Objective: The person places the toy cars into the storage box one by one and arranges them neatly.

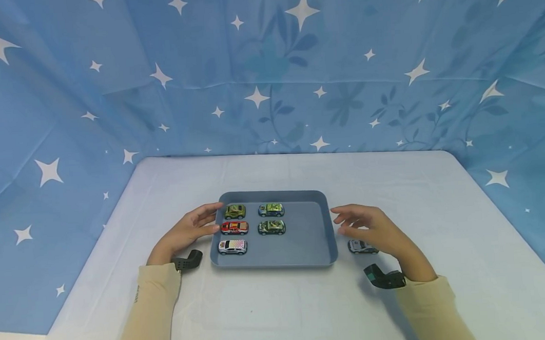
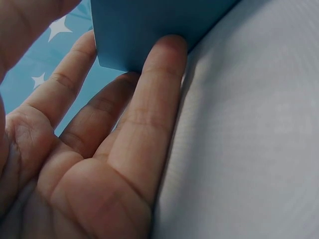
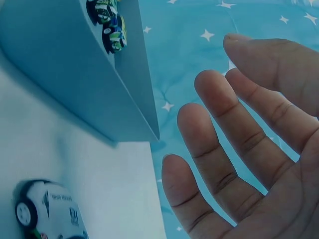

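A blue-grey tray point(image 1: 313, 240) lies in the middle of the table and holds several toy cars: an olive one point(image 1: 235, 211), a red one point(image 1: 234, 227), a white one point(image 1: 232, 246) and two green-blue ones point(image 1: 271, 209) point(image 1: 271, 227). My left hand point(image 1: 189, 230) rests open at the tray's left side, its fingers point(image 2: 149, 114) touching the tray wall point(image 2: 129, 30). To the right of the tray my right hand point(image 1: 372, 226) hovers open, fingers point(image 3: 219, 144) spread, just above a white toy car point(image 1: 361, 246) point(image 3: 50, 211) on the table. That hand holds nothing.
The table point(image 1: 279, 303) has a white cloth. Blue star-printed fabric point(image 1: 267, 67) hangs behind and on both sides. Black wrist mounts point(image 1: 188, 260) point(image 1: 383, 278) sit at each cuff.
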Available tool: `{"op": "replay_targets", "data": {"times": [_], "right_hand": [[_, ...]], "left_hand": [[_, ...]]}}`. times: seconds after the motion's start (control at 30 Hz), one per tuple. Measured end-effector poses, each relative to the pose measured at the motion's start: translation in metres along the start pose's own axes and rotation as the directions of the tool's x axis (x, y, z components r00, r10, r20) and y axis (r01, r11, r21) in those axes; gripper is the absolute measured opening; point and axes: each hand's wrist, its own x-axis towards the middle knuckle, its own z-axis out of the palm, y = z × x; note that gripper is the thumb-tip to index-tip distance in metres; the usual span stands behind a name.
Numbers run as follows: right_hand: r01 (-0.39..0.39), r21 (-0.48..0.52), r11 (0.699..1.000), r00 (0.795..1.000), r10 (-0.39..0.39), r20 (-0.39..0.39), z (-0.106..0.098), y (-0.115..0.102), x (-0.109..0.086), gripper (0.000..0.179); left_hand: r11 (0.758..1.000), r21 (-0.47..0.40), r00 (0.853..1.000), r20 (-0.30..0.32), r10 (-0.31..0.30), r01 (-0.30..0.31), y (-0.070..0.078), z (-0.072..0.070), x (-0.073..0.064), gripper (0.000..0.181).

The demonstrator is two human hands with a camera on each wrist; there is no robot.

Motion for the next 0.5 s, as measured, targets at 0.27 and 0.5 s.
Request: {"op": "replay_targets", "data": {"times": [0.27,0.5], "right_hand": [[0.004,-0.01,1.0,1.0,-0.004,-0.023,-0.003,0.006,-0.006,0.039],[-0.003,-0.024,1.0,0.999,0.003,-0.038,-0.006,0.012,-0.012,0.038]], "left_hand": [[1.0,-0.002,1.0,-0.002,0.004,-0.004,-0.001,0.0,0.0,0.07],[1.0,0.0,1.0,-0.002,0.003,-0.003,0.0,0.001,0.0,0.071]]}}
